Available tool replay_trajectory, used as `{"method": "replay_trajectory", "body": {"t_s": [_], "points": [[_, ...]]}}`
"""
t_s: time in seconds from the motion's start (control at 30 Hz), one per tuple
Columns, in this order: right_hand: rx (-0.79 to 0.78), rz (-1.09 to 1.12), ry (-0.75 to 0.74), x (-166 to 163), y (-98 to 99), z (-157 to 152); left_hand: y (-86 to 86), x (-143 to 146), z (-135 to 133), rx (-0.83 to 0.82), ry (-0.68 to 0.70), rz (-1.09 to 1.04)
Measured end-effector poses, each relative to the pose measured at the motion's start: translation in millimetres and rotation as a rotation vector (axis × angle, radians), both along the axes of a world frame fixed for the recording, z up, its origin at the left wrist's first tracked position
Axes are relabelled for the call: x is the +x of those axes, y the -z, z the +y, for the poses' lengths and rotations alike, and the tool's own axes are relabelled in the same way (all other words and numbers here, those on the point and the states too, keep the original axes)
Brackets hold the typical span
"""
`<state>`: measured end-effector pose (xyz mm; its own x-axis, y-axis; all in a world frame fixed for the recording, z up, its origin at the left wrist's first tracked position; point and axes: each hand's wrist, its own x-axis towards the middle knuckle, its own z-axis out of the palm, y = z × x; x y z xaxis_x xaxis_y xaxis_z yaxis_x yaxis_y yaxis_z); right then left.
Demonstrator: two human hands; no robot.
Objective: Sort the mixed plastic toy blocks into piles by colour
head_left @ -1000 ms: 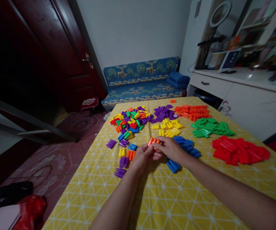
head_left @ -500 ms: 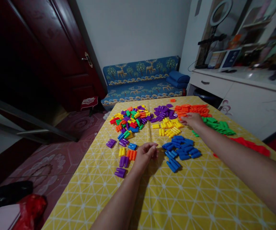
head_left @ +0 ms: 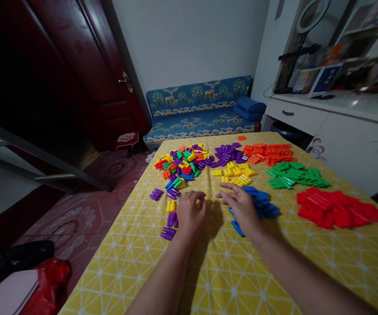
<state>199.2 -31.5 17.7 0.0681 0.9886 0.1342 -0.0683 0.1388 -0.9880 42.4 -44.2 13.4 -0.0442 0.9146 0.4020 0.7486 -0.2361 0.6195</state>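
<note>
Across the yellow-covered counter (head_left: 136,262), we list small tube-like pieces by colour: red pile (head_left: 338,209), green pile (head_left: 297,175), orange pile (head_left: 269,152), purple pile (head_left: 227,154), yellow pile (head_left: 236,171), blue pile (head_left: 266,203), plus one mixed heap (head_left: 184,162) toward the far left. Left hand (head_left: 192,212): fingers curled downward, near a yellow piece (head_left: 171,206) and a purple piece (head_left: 172,219); whether it grips anything, we cannot tell. Right hand (head_left: 243,209): thumb and fingers parted, nothing seen in it, partly hiding the blue pile. Handling, as we judge it: glossy plastic, light, stiff, slightly slippery, not fragile; best pinched by the long sides between thumb and forefinger. Writing: none legible on the pieces; any print on the blue-faced box (head_left: 326,79) behind is too small to read.
</note>
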Motion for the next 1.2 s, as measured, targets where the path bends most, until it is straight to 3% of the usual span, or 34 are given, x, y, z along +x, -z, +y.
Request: {"method": "replay_trajectory", "body": {"t_s": [0.13, 0.27, 0.4, 0.57, 0.63, 0.7, 0.83, 0.97, 1.13, 1.2], "points": [[0.278, -0.181, 0.049, -8.8, 7.4, -20.5, -8.2, -21.5, 1.9, -0.085, -0.253, 0.319], [0.45, -0.399, 0.108, -5.6, 14.8, -22.6, -1.5, -34.8, 7.2, -0.222, -0.256, 0.43], [0.514, -0.502, 0.091, -7.4, 13.1, -25.4, 1.7, -35.2, 11.0, -0.102, -0.109, 0.317], [0.567, -0.503, 0.169, -2.5, 1.6, -26.1, 3.5, -4.5, 2.8, 0.057, 0.273, -0.044], [0.568, -0.493, 0.237, 3.8, 0.8, -23.2, 8.6, 10.1, -0.9, 0.028, 0.389, -0.034], [0.564, -0.514, 0.264, 9.2, 3.6, -19.9, 14.2, 18.4, -2.2, 0.018, 0.421, 0.042], [0.554, -0.715, 0.097, 9.9, 13.4, -16.9, 15.3, 10.1, 1.3, 0.047, 0.313, 0.104], [0.519, -1.031, -0.092, 5.0, 15.6, -18.9, 2.2, -16.9, 6.0, 0.071, 0.122, 0.139], [0.452, -1.245, -0.058, 9.8, 9.4, -19.0, -9.8, -49.0, 11.1, 0.1, -0.307, 0.247], [0.463, -1.247, -0.024, 11.6, 8.2, -18.7, -9.1, -57.6, 13.5, 0.033, -0.381, 0.289]]}}
